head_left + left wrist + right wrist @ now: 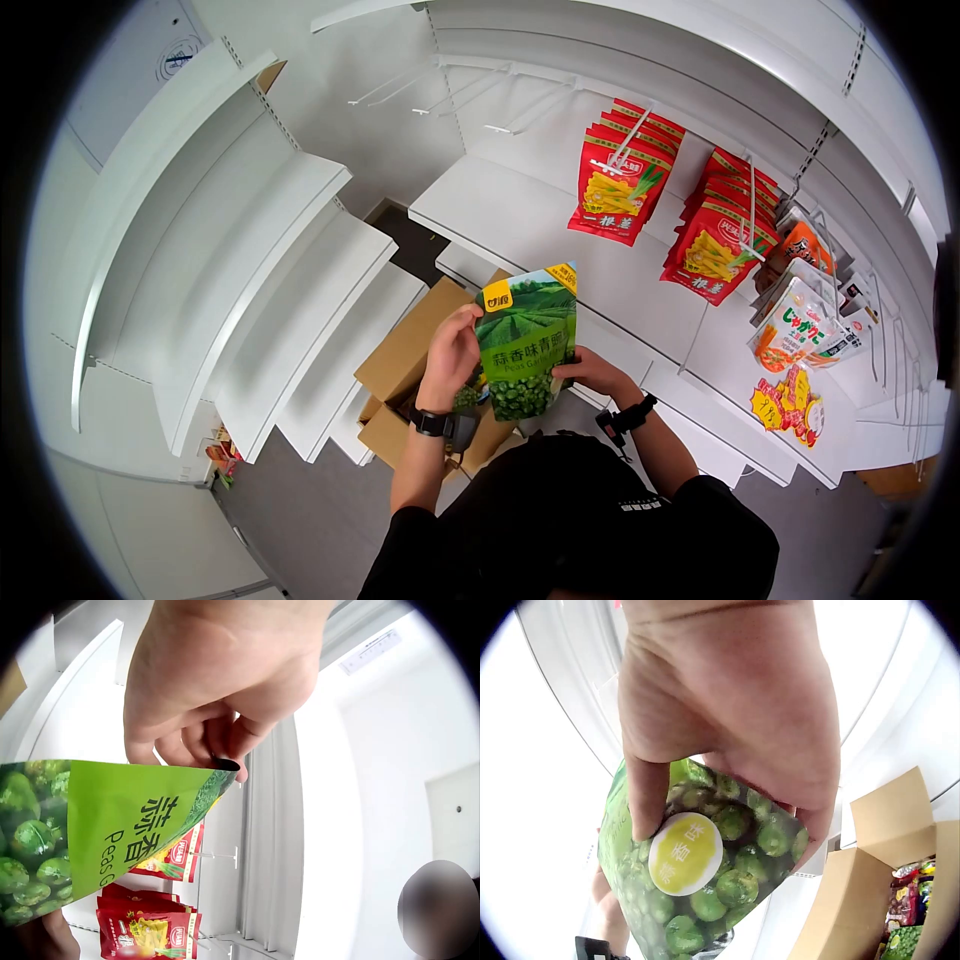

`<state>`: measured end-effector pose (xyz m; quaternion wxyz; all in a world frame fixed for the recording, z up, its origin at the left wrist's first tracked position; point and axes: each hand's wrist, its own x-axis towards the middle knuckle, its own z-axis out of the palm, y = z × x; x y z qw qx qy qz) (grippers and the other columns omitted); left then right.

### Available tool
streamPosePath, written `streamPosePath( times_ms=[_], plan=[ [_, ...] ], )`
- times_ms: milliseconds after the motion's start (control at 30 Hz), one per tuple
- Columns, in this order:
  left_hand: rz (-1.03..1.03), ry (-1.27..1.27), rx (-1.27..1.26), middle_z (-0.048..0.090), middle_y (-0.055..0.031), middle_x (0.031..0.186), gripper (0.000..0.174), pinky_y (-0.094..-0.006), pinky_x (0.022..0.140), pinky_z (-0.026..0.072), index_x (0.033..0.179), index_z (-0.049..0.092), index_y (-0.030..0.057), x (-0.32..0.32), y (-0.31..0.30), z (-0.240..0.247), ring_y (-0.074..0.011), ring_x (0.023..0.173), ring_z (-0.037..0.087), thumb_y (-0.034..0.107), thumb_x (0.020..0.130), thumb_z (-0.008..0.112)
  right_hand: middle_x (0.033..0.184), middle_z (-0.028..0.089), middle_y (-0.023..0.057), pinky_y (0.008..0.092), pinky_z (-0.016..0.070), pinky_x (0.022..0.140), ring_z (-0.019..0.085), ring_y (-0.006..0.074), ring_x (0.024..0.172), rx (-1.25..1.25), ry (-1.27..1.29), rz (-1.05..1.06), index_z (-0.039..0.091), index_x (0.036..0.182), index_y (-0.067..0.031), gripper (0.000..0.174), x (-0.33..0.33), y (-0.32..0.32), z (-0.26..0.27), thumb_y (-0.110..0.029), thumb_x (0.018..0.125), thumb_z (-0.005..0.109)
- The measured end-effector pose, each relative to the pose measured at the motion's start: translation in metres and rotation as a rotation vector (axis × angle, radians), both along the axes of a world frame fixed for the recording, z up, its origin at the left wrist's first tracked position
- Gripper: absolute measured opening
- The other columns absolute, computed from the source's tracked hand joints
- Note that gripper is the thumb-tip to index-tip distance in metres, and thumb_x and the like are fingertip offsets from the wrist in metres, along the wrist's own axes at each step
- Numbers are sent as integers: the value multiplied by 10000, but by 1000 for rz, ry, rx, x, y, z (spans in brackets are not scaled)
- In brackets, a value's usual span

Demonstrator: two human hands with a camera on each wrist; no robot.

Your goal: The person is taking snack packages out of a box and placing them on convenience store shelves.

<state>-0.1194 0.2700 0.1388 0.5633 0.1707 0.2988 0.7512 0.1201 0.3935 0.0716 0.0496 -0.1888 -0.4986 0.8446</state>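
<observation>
A green snack bag [527, 345] with pictures of peas is held upright before the body in the head view. My left hand [453, 352] pinches its upper left edge between thumb and fingers, which the left wrist view shows at the bag's corner [217, 778]. On the lower right side, my right hand [596, 373] grips the bag, its thumb lying across the front near a yellow oval label [685, 853]. Behind the bag, part of an open cardboard box [408, 345] is hidden; the right wrist view shows colourful packets [904, 911] inside it.
Red snack bags [625, 175] hang on shelf hooks in two rows, with white and orange pouches [797, 320] farther right. Bare hooks [535, 105] project at the upper left. Red and yellow price cards [785, 405] lie on the white shelf. Tiered shelves [290, 270] stand at left.
</observation>
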Motion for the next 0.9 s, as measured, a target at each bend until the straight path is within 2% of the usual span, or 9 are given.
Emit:
streamPosePath(
  times_ms=[100,200,300,400,500,700,900],
  plan=[
    [-14,-5,23,571,-12,919,178,-246,800,406,984,603,7,-3,0,13,-117,841,505,144,909,517,1157,587,78,326,464,900,572,175,1029,11,-22,-28,498,1236,8,479,-10,-2,4,-152,823,678],
    [26,50,3,564,-22,914,226,-269,791,438,1050,586,15,-15,3,13,-131,844,525,187,939,492,1126,599,69,311,466,877,577,161,995,71,-50,-56,508,1221,4,459,-23,-4,11,-154,825,676],
    [-23,29,104,577,-32,991,273,-287,851,441,1099,570,21,-44,2,-13,-139,919,547,236,950,488,1142,594,71,307,422,925,550,151,1035,106,-117,-111,521,1208,3,443,-36,-6,19,-144,822,680],
    [-2,35,121,576,-60,1111,327,-316,897,442,1166,529,29,-61,-2,-17,-168,1018,555,274,954,486,1111,607,67,302,439,897,563,152,1006,179,-85,-161,534,1192,0,421,-47,-5,17,-134,821,682],
    [64,38,46,544,-95,1220,378,-340,930,438,1228,478,33,-64,-7,-7,-199,1071,548,289,950,492,1076,620,63,298,460,854,578,150,964,223,-173,-248,546,1177,-4,405,-55,-8,22,-127,818,688],
    [37,70,27,506,-148,1279,406,-386,984,421,1254,449,23,-80,-15,-17,-237,1136,526,297,955,472,1052,625,55,293,471,819,583,142,932,264,-138,-447,551,1158,-11,367,-67,-3,16,-104,825,674],
    [29,71,39,494,-154,1290,401,-384,973,427,1244,458,21,-81,-15,-19,-238,1126,531,303,959,463,1045,623,60,287,467,816,578,134,919,302,-29,-547,546,1149,-6,340,-77,14,26,-94,839,654]
  ],
)
